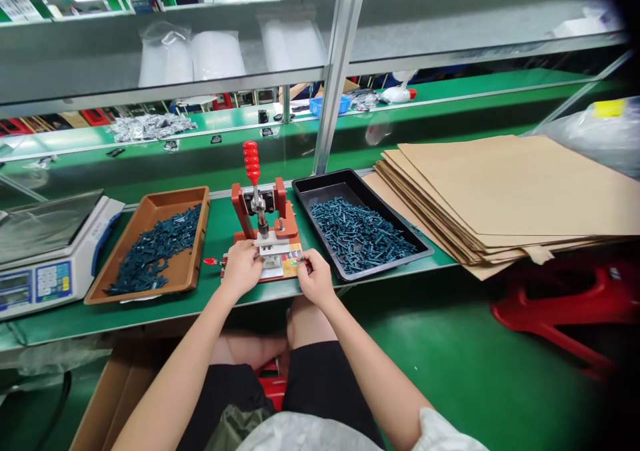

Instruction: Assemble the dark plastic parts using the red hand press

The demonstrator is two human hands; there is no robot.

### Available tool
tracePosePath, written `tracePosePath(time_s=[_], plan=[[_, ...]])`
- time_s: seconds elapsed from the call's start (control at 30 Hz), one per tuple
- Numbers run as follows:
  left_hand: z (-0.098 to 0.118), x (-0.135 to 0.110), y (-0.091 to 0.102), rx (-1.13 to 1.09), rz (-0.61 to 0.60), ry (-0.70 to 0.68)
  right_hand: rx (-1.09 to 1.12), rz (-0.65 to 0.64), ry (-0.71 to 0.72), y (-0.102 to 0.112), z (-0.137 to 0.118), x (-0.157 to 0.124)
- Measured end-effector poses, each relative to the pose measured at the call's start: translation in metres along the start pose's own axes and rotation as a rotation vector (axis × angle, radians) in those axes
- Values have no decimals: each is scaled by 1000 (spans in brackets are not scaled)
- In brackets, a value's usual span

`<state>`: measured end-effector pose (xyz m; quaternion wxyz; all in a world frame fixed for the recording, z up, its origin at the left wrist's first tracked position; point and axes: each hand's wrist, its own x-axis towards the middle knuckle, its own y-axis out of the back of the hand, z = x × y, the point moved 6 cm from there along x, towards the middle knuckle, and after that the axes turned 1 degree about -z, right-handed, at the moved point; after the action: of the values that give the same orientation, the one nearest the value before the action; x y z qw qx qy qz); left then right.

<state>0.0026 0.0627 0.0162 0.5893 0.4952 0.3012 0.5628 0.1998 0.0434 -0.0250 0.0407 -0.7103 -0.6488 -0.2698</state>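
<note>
A hand-operated toggle press (260, 204) with a red ribbed handle (251, 162) stands upright on the green bench, in front of me. My left hand (243, 269) is at the front left of its base, fingers bent together by the metal fixture (273, 250); what they grip is hidden. To the right of the base, my right hand (315, 276) pinches a small dark part (301, 259) between thumb and forefinger. Left of the press, a brown tray (173, 279) holds a pile of flat dark-blue pieces (160, 248). On its right, a black tray (325, 188) contains many slim dark-blue pieces (360, 231).
A digital scale (55, 251) sits at the far left. Stacked cardboard sheets (500, 191) lie at the right, overhanging the bench edge. A metal post (340, 71) rises behind the press, and a shelf above carries white plastic bags (217, 54). A red stool (565, 311) stands at right.
</note>
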Motion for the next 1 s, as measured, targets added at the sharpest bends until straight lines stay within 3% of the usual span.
tracePosePath(time_s=[0.1,0.3,0.47,0.63,0.73,0.9,1.0], plan=[[-2,-1,0,-33,11,68,0,-13,-21,-1,1,0],[4,-1,-3,6,-68,-4,8,-49,-38,-3,4,-2],[6,5,-4,65,-115,38,31,-50,-43,-1,7,-6],[9,4,-3,80,-116,69,124,-135,-91,-9,15,-5],[8,1,-1,36,-138,5,199,-195,-174,-13,20,1],[0,0,0,-19,-216,-109,11,-245,-23,-12,8,19],[-3,-1,1,-24,-195,-117,4,-292,-89,-19,12,26]])
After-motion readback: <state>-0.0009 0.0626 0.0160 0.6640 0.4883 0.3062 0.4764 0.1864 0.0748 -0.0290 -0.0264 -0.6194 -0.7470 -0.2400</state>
